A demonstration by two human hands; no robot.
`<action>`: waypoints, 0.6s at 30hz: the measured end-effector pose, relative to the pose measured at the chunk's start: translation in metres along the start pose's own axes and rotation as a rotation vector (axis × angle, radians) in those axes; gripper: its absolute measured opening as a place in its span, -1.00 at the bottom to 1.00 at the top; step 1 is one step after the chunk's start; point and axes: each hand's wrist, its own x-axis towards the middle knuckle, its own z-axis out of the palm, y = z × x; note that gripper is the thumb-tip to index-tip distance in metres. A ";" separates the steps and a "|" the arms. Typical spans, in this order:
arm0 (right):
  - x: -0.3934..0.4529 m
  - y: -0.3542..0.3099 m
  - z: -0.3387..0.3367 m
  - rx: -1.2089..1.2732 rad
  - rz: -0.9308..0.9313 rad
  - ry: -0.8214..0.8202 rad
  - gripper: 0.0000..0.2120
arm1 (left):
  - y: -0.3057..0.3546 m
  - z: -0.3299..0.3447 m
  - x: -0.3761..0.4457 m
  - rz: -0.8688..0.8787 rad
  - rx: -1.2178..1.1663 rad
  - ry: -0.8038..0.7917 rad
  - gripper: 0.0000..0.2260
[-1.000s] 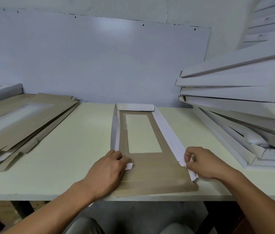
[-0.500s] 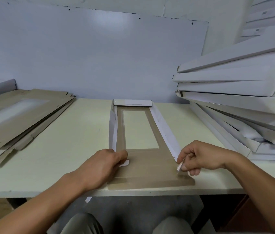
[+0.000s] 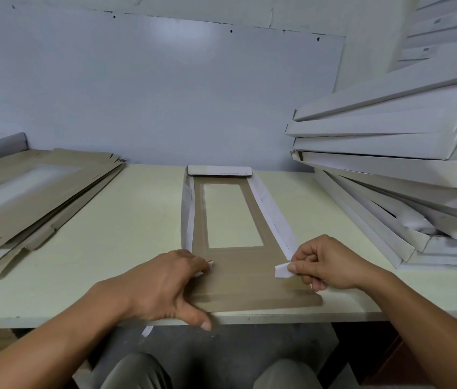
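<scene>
A flat brown cardboard box blank [image 3: 249, 279] with a rectangular window lies lengthwise on the pale table [image 3: 115, 248]. White flaps run along both its long sides and across its far end. My left hand [image 3: 165, 287] rests on the blank's near left corner, fingers over the left flap's small white tab, thumb at the table edge. My right hand [image 3: 325, 262] pinches the small white tab [image 3: 282, 270] at the near end of the right side flap, turned inward over the brown face.
A fanned stack of flat brown blanks [image 3: 25, 197] lies at the left. A tall, leaning pile of folded white boxes [image 3: 395, 169] fills the right side. A grey-white wall panel [image 3: 151, 94] stands behind. A paper scrap [image 3: 147, 330] hangs below the table edge.
My right hand has turned the right flap's end tab inward over the brown face. My left hand has stayed on the left corner. The view dipped slightly.
</scene>
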 end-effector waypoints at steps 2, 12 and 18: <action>0.001 0.003 0.004 -0.058 -0.032 0.075 -0.87 | -0.001 0.003 -0.003 0.007 0.024 0.020 -0.22; -0.003 0.006 0.005 -0.292 -0.234 0.178 -0.81 | 0.001 0.006 0.004 -0.039 -0.168 0.233 -0.80; -0.006 -0.002 0.003 0.019 -0.078 0.114 -0.32 | 0.002 0.008 0.010 -0.103 -0.278 0.310 -0.76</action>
